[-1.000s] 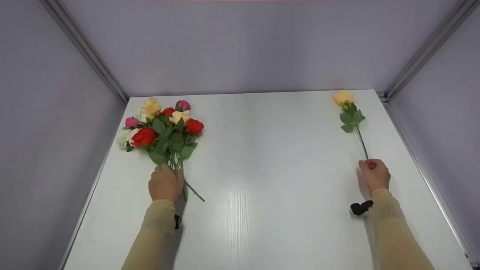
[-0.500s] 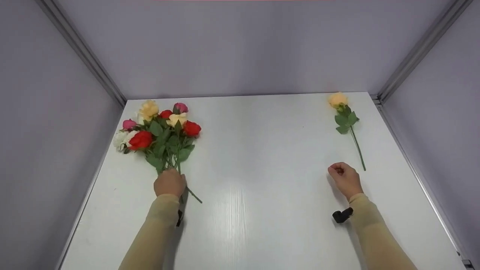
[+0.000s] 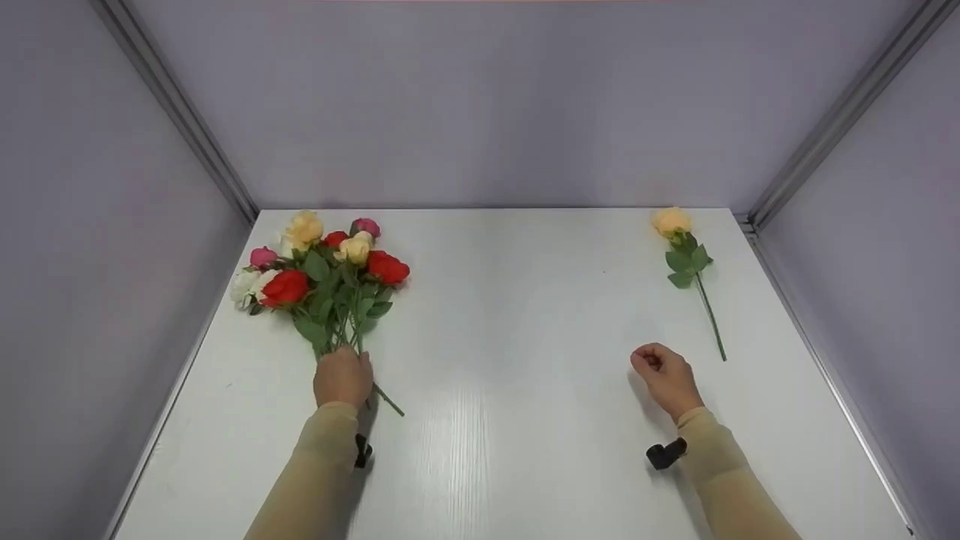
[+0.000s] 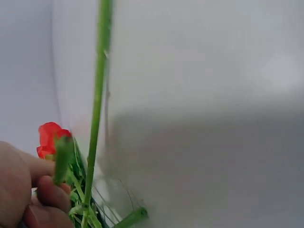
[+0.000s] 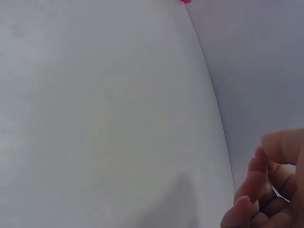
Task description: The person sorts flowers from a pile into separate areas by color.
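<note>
A pile of roses (image 3: 330, 296) in red, pink, cream and white lies at the table's left, blooms toward the back and stems toward the front. My left hand (image 3: 343, 377) is among the stems. In the left wrist view its thumb and fingers pinch a short green stem end (image 4: 61, 159); a longer stem (image 4: 97, 99) runs beside it. Which bloom the pinched stem belongs to cannot be told. At the right, a single yellow rose (image 3: 671, 223) lies apart, stem toward the front. My right hand (image 3: 665, 379), fingers loosely curled and holding nothing, is left of that stem.
Everything lies on a white table (image 3: 517, 330). Grey panels stand behind (image 3: 480, 105) and along both sides, meeting at metal corner posts. A small black device (image 3: 666, 454) sits at the right wrist; another (image 3: 363, 451) is at the left wrist.
My right hand has let go of the yellow rose's stem and moved left, away from it. My left hand has stayed at the stems, its fingers closing; a cream bloom has shifted slightly.
</note>
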Demonstrator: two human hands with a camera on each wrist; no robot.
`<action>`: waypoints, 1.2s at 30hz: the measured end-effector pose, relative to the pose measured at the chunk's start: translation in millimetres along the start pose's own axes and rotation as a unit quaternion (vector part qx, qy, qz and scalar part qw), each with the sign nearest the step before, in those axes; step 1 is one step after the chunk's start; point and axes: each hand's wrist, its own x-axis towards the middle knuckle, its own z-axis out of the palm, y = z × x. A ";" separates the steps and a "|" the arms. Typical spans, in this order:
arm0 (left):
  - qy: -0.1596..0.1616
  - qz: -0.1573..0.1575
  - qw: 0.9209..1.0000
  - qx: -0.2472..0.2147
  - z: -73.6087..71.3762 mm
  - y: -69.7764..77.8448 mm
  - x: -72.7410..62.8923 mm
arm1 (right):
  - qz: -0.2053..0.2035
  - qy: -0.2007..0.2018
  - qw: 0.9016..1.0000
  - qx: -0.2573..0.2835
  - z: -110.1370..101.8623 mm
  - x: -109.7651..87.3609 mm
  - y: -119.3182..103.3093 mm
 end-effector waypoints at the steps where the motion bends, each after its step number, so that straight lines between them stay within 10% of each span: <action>1: 0.004 -0.002 1.000 -0.014 0.6 1.5 -1.5 | -0.004 -0.002 1.000 0.002 1.9 -1.5 -1.7; 15: 0.016 0.047 0.983 -0.179 12.1 55.9 -25.5 | -0.090 -0.083 0.993 0.003 37.6 -18.5 -53.1; 28: -0.127 0.149 0.913 -0.357 45.7 150.6 -70.1 | -0.207 -0.153 0.966 0.010 85.4 -41.2 -99.5; 36: -0.147 0.173 0.896 -0.381 51.6 179.1 -78.8 | -0.203 -0.135 0.968 0.062 95.2 -44.2 -104.0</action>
